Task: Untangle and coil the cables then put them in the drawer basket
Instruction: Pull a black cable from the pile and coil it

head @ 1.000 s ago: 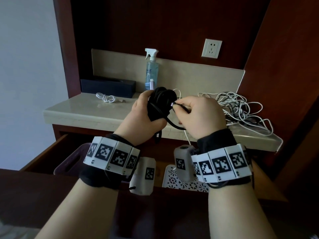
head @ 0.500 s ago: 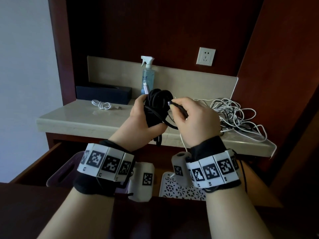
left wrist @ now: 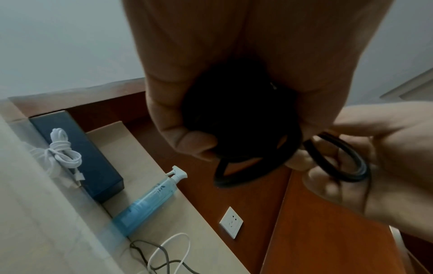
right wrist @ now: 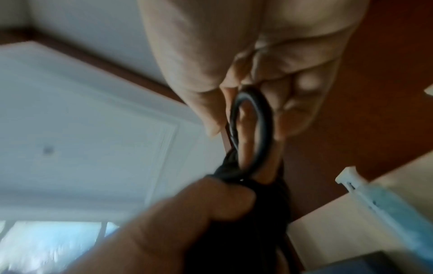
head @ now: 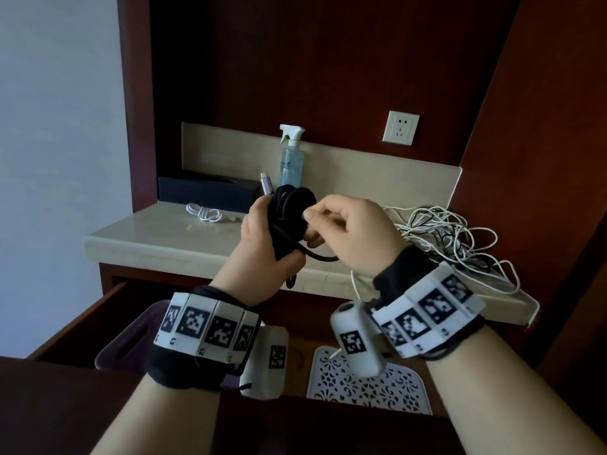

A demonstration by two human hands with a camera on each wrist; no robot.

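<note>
Far to the left of my left hand [head: 262, 244], a small coiled white cable [head: 203, 213] lies on the stone counter [head: 157, 238], just in front of a dark box [head: 207, 192] that stands against the back panel. Below my left wrist the drawer [head: 82, 320] stands open, and a purple basket [head: 124, 339] sits in it with its handle slot showing. My left hand is wrapped around a bundle of black cable [head: 289, 218], fingers curled over the coil and holding it upright above the counter's front edge; a pinkish plug end [head: 266, 185] sticks up just behind the fingertips. Beyond the hand, a blue spray bottle [head: 291, 159] stands against the back panel. Immediately right of the bundle, my right hand [head: 354, 234] pinches the free length of the same black cable between thumb and fingers, with a loop of it running under the palm back toward the coil; the right wrist view shows that loop [right wrist: 253, 126] held in the curled fingers, though it is blurred. Under my right wrist a white patterned basket [head: 368, 385] sits in the drawer. On the back wall above the right hand is a white wall socket [head: 400, 128]. To the right of that hand, a loose tangle of white and dark cables [head: 450, 238] is spread over the counter's right end.
</note>
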